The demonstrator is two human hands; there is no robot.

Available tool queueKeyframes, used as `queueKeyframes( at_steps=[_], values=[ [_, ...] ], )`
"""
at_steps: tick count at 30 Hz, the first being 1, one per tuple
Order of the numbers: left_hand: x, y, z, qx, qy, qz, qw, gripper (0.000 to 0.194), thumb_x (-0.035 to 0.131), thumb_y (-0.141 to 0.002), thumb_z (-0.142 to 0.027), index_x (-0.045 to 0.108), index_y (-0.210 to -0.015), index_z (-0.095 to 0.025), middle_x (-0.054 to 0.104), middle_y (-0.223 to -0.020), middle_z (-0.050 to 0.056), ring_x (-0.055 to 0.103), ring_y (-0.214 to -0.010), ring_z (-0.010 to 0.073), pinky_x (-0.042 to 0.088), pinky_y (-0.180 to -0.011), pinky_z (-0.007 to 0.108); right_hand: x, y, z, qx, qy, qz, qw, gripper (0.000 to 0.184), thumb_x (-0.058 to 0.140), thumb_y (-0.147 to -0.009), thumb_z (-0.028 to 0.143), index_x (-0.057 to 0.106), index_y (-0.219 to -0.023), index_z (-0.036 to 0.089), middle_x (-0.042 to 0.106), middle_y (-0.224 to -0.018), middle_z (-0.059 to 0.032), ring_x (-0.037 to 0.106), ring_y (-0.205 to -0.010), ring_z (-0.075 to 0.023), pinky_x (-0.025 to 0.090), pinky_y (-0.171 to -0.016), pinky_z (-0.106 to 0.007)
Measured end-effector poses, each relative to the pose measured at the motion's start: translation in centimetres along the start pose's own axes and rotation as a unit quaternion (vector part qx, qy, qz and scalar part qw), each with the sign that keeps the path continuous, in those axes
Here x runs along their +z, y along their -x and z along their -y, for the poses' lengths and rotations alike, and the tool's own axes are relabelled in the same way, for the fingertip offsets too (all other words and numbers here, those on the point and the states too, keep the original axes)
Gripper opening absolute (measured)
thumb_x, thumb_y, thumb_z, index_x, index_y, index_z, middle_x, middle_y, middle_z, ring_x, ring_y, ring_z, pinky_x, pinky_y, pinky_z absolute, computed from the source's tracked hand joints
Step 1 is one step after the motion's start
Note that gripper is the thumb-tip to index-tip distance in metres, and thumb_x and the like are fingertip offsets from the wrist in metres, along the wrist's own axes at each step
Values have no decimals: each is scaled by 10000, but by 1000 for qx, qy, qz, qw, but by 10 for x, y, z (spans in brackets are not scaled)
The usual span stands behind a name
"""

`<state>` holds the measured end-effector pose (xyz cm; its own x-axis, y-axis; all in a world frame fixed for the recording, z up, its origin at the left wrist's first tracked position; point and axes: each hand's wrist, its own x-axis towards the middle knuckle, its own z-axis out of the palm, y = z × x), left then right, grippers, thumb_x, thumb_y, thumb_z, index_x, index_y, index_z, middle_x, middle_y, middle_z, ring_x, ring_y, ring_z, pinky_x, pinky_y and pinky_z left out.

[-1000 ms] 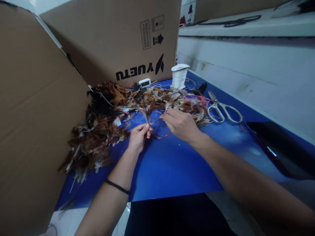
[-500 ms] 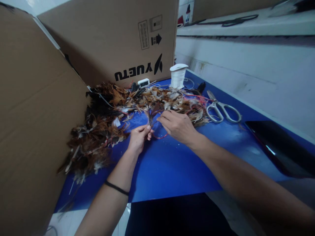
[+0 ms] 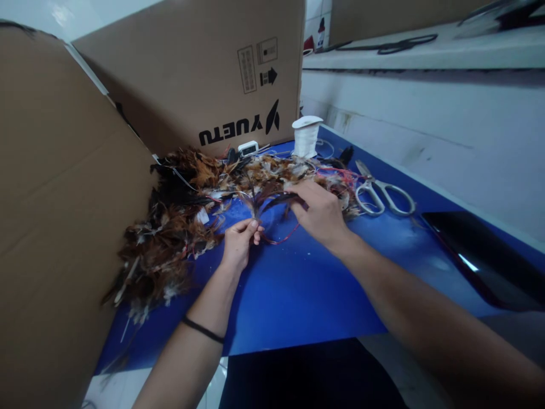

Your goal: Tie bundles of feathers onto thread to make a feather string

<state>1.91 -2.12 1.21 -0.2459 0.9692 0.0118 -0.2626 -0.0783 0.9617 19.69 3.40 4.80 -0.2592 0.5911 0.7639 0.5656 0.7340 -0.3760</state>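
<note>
In the head view, my left hand [image 3: 239, 240] pinches the base of a small feather bundle [image 3: 255, 207] between thumb and fingers. The brown and dark tips of the bundle fan upward. A long dark feather [image 3: 277, 199] slants from the bundle toward my right hand [image 3: 318, 210], whose bent fingers close on its far end. Those fingertips are partly hidden against the feathers behind them. A thin red string [image 3: 279, 242] curves over the blue tabletop [image 3: 293, 295] from below my left hand toward my right.
A heap of brown, black and white feathers [image 3: 157, 250] curves around the work area. Behind it stand a spool of white thread [image 3: 306, 136] and a small white device [image 3: 248, 149]. Scissors [image 3: 385, 196] and a black phone [image 3: 485, 255] lie at right. Cardboard [image 3: 183, 74] walls the back and left.
My right hand has moved right, away from the bundle, and the dark feather now stretches toward it. My left hand keeps its pinch in nearly the same place.
</note>
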Motion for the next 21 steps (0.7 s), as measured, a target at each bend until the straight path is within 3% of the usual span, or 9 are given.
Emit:
queueKeyframes(
  at_steps=[3, 5, 7, 8, 14, 21],
  values=[
    [2, 1, -2, 13, 17, -16, 1000, 277, 783, -606, -343, 678, -694, -102, 628, -614, 20, 456, -437, 39, 355, -430, 185, 9, 2, 3, 130, -130, 66, 981, 132, 587, -771, 188, 683, -860, 170, 681, -845, -43, 626, -782, -172, 487, -743, -306],
    [4, 3, -3, 18, 22, -19, 999, 276, 782, -610, -344, 685, -711, -106, 625, -606, 14, 454, -433, 37, 353, -431, 181, 17, 6, 8, 206, -238, 135, 939, 127, 640, -730, 257, 685, -795, 158, 686, -764, -36, 623, -684, -157, 488, -656, -287],
    [5, 5, -3, 22, 15, -9, 1000, 263, 772, -628, -350, 684, -692, -111, 610, -578, 5, 449, -428, 38, 350, -433, 180, 24, 10, 14, 242, -319, 171, 900, 198, 659, -715, 316, 688, -811, 145, 692, -750, -42, 620, -650, -147, 480, -611, -270],
    [5, 6, -2, 27, 5, 0, 1000, 255, 762, -644, -352, 678, -671, -113, 593, -549, -2, 447, -426, 40, 351, -436, 182, 26, 12, 17, 246, -332, 173, 894, 218, 661, -715, 334, 688, -814, 142, 693, -745, -43, 617, -645, -144, 474, -602, -265],
    [8, 10, 2, 53, -73, 27, 996, 250, 694, -732, -362, 676, -673, -120, 554, -491, -21, 462, -426, 59, 373, -464, 198, 27, 16, 25, 229, -279, 150, 920, 220, 598, -780, 347, 680, -716, 153, 701, -720, -35, 623, -678, -144, 465, -650, -262],
    [5, 9, 5, 79, -131, 5, 988, 244, 684, -732, -378, 712, -742, -136, 587, -516, -16, 506, -452, 92, 419, -496, 228, 27, 16, 28, 255, -305, 120, 910, 182, 660, -735, 330, 680, -657, 168, 691, -667, -23, 626, -633, -142, 481, -672, -268]
  ],
)
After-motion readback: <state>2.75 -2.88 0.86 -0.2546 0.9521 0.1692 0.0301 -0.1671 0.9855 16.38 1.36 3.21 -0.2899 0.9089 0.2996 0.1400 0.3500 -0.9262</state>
